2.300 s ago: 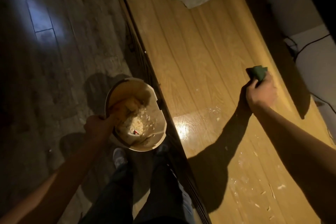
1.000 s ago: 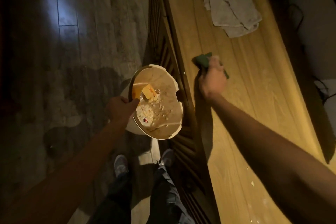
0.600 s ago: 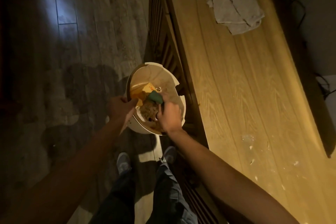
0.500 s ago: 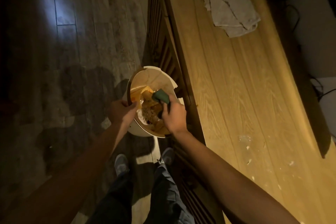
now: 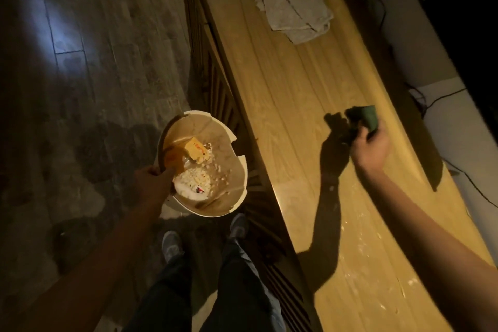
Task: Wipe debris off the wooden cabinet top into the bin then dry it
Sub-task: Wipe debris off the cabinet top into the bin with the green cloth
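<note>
While the bin [image 5: 204,164] is held by its rim in the left hand [image 5: 151,183] beside the cabinet top [image 5: 296,116] front edge, a green sponge [image 5: 369,118] is gripped in the right hand [image 5: 370,147] above bare wood; debris [image 5: 377,264] lies nearer, a grey cloth [image 5: 293,3] farther.

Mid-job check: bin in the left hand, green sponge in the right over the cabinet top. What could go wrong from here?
1. The bin is held by the left hand beside the cabinet's front edge; crumbs swept off elsewhere could miss it and hit the floor.
2. The sponge in the right hand could push debris toward the grey cloth, dirtying it before drying.
</note>
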